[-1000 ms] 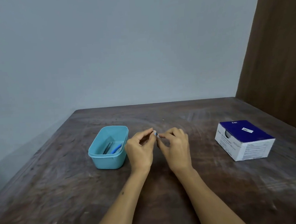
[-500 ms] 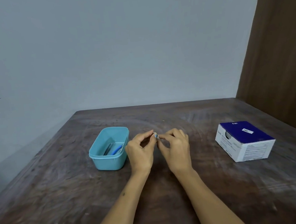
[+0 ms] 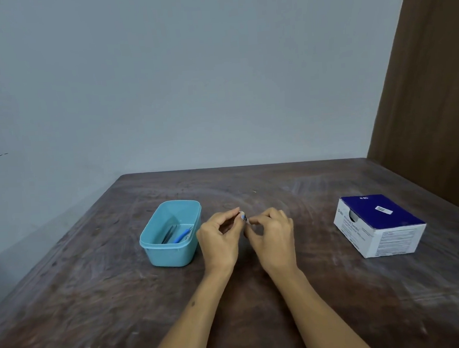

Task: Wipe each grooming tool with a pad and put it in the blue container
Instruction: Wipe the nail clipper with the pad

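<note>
Small white-and-blue item, likely a pad or its packet, pinched between both hands above worktop centre; too small to tell which. Left hand grips its left end with thumb and index, other fingers loosely curled. Right hand pinches the right end, fingers curled in, knuckles up. Hands nearly touching at the item, both forearms coming in from 6 o'clock

Blue container just beside the left hand at its 9 o'clock: light blue plastic tub, rectangular with rounded corners, raised lip around the rim, smooth matte walls, open top. Inside it lie a dark slim metal tool, looks like tweezers, and a tool with a blue handle, both slanted along the floor of the tub, side by side

Cardboard box well apart at 3 o'clock of the hands: low rectangular carton, dark blue top with a small white label, white sides with fine print, an opening cut in its left end

Worktop is dark brown wood, worn, covered in pale swirl scuffs and scratches. Plain grey-blue wall behind at 12 o'clock, brown wood-grain panel at 2 o'clock
</note>
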`<state>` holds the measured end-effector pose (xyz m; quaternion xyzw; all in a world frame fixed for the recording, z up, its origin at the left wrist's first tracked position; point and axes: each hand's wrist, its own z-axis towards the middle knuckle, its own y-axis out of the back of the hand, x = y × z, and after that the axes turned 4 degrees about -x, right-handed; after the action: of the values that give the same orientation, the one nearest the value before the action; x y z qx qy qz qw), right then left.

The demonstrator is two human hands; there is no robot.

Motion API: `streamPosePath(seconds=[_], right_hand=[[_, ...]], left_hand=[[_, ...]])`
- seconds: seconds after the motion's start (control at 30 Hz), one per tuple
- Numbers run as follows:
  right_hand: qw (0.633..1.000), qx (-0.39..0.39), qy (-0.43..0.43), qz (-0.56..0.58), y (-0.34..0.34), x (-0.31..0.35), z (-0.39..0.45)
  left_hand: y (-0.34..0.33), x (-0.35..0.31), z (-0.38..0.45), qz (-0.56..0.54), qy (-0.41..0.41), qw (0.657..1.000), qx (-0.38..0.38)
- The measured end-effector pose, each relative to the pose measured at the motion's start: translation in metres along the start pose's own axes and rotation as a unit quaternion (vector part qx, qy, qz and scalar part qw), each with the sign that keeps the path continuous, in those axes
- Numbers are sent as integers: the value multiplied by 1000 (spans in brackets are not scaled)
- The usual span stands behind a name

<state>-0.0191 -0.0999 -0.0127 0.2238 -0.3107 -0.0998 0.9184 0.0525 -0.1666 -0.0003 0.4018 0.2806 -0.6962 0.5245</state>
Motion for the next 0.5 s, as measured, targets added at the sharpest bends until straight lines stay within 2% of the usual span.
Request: streamPosePath(seconds=[0.1, 0.23, 0.37, 0.5], right_hand=[[999, -21, 23, 15, 0, 3, 0], [999, 27, -9, -26, -1, -1, -1], [1000, -7, 13, 8, -1, 2, 1], [999, 24, -12, -30, -2, -1, 0]], left_hand=[[0, 1, 0, 10, -7, 1000, -2], [0, 1, 0, 0, -7, 1000, -5], [0, 4, 0, 12, -20, 1000, -5], [-1, 3, -1, 5, -25, 1000, -6]])
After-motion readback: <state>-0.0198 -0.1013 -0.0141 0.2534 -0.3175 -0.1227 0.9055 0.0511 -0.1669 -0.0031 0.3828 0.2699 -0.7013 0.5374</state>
